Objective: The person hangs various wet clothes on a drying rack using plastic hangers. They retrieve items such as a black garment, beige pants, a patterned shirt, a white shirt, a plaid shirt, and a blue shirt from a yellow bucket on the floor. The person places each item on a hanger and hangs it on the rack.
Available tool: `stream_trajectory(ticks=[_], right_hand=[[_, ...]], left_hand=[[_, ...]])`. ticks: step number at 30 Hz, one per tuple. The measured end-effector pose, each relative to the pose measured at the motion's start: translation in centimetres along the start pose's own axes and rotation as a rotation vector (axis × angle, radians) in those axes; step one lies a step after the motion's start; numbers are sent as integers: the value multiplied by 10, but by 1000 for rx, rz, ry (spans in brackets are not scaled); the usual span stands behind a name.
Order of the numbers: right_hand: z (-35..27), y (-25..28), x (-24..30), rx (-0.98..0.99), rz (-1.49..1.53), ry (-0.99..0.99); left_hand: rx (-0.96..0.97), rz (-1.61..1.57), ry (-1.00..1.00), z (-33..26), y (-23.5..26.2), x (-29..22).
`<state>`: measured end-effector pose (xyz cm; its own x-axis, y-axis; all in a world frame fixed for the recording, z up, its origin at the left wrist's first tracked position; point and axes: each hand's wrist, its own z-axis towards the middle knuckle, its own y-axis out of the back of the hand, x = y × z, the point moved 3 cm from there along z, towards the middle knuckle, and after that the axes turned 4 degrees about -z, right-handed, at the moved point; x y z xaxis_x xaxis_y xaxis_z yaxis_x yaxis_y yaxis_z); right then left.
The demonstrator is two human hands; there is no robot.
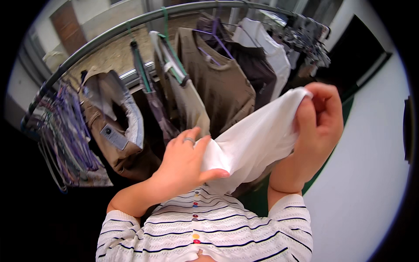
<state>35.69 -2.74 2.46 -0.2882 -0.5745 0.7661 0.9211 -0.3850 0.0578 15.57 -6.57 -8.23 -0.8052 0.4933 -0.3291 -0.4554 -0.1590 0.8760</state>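
Observation:
A white piece of cloth (255,135), thin and finely textured, is stretched slantwise in front of my chest. Its upper right corner is pinched between the thumb and fingers of my right hand (322,114), which is raised. At the lower left end my left hand (185,161), with a ring on one finger, lies against the cloth, its thumb stretched out and fingers apart. Which garment the cloth belongs to cannot be made out. Behind it, a brown sleeveless top (214,83) and a light beige garment (185,94) hang on hangers.
A curved metal rail (144,18) carries the clothes. Bunched empty hangers (70,131) fill its left end beside brown trousers (107,126). Farther right hang a dark garment (257,65), a white top (273,54) and a cluster of clips (307,41). A white wall (362,174) bounds the right.

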Motion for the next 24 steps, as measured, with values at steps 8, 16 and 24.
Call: stream_trajectory(ticks=[8,16,24], right_hand=[[-27,-54,-15,1033,384,32],[-13,-87,8,665,444,-69],[-35,-108,37,360,318,135]], left_hand=[[-118,-538,19,-10,-18,-1],[-346,-557,564,-76,27,10],[-97,-681,631,-187,52,39]])
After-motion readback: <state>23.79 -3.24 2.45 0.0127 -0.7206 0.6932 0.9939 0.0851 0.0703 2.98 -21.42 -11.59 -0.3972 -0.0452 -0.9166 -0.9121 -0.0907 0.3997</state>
